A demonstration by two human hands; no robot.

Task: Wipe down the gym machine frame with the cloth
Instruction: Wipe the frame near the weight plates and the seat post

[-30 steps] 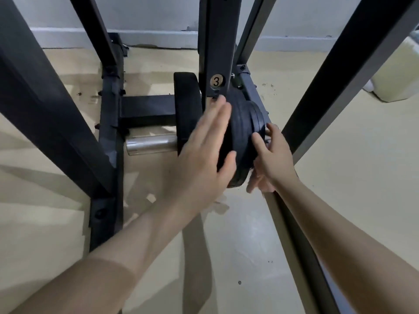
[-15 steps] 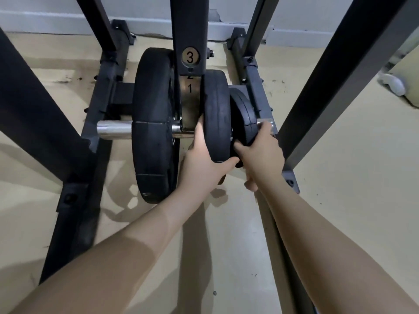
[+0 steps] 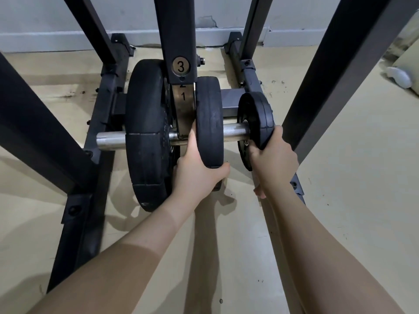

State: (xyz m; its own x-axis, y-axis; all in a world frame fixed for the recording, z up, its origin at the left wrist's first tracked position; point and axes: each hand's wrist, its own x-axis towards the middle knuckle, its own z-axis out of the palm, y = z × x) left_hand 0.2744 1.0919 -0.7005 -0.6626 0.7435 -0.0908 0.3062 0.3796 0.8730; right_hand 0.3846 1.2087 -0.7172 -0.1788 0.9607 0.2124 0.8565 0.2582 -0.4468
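Observation:
The black gym machine frame [image 3: 179, 30] rises over a steel bar [image 3: 235, 130] loaded with black weight plates. A large plate [image 3: 145, 137] sits left of the centre post marked 3. My left hand [image 3: 197, 171] grips the lower rim of the middle plate [image 3: 209, 125]. My right hand [image 3: 273, 155] holds the small plate [image 3: 254, 118] at the bar's right end, apart from the middle plate. No cloth is in view.
Slanted black frame beams stand at the left [image 3: 34, 123] and right [image 3: 328, 71]. Floor rails [image 3: 86, 184] run along both sides on the beige floor. A white object [image 3: 399, 75] lies at the far right by the grey wall.
My right hand has slid the small plate rightward along the bar, away from the middle plate. The view has tilted down and closer; my left hand now curls under the middle plate.

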